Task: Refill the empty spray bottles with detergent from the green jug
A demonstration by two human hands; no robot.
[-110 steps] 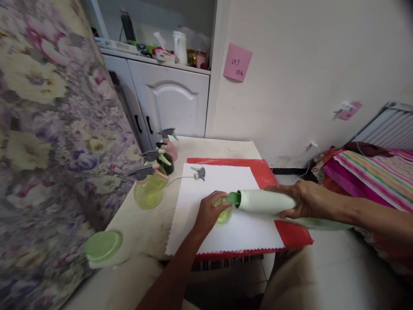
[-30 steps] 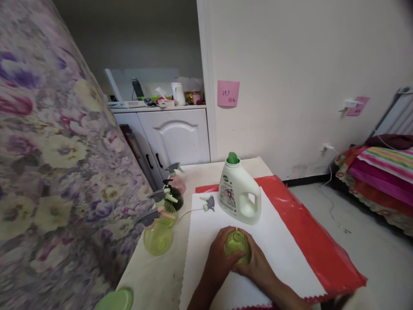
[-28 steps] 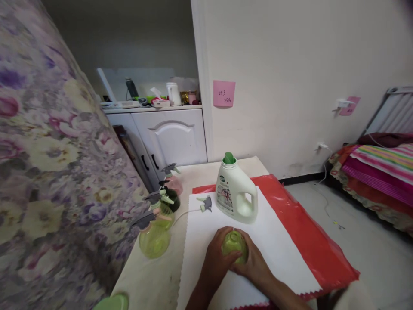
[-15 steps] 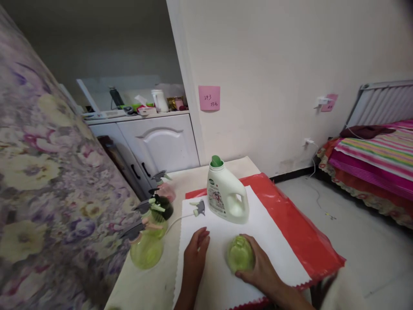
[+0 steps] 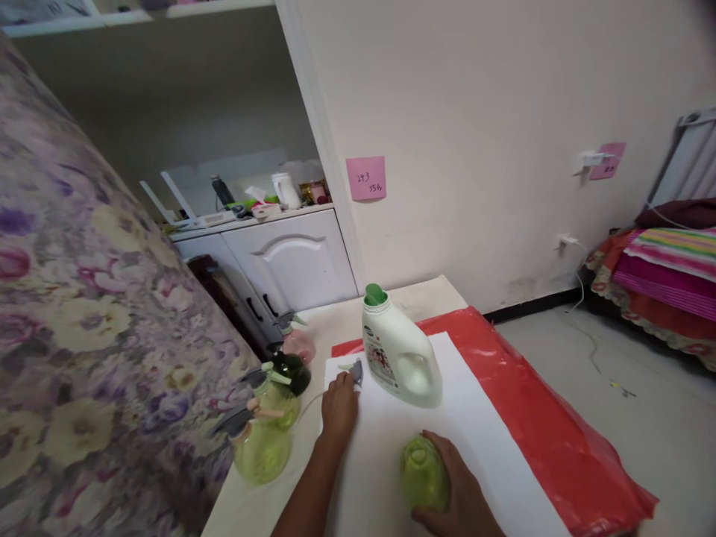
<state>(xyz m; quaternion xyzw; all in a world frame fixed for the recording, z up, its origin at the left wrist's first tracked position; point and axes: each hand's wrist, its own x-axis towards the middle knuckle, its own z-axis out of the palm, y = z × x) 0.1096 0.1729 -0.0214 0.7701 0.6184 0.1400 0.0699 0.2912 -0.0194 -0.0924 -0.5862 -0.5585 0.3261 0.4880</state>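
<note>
My right hand (image 5: 459, 488) is wrapped around the side of a see-through green spray bottle body (image 5: 424, 477) with no spray head on it, over the white sheet (image 5: 372, 447). Farther off, my left hand (image 5: 340, 406) has its fingers closed at the grey spray head (image 5: 356, 371), whose thin tube (image 5: 312, 403) trails to the left. The fingertips partly cover this head. Just to its right stands a pale green detergent jug (image 5: 400, 354) with a green piece in its neck.
Along the table's left side stand two yellow-green spray bottles (image 5: 260, 451), a dark green one (image 5: 294, 371) and a pink one (image 5: 299, 343). Red plastic sheeting (image 5: 537, 403) lies under the white sheet. A flowered curtain (image 5: 83, 335) hangs at left.
My left hand has moved forward from the white sheet to the spray head. My right hand still holds the green bottle. The view has shifted somewhat.
</note>
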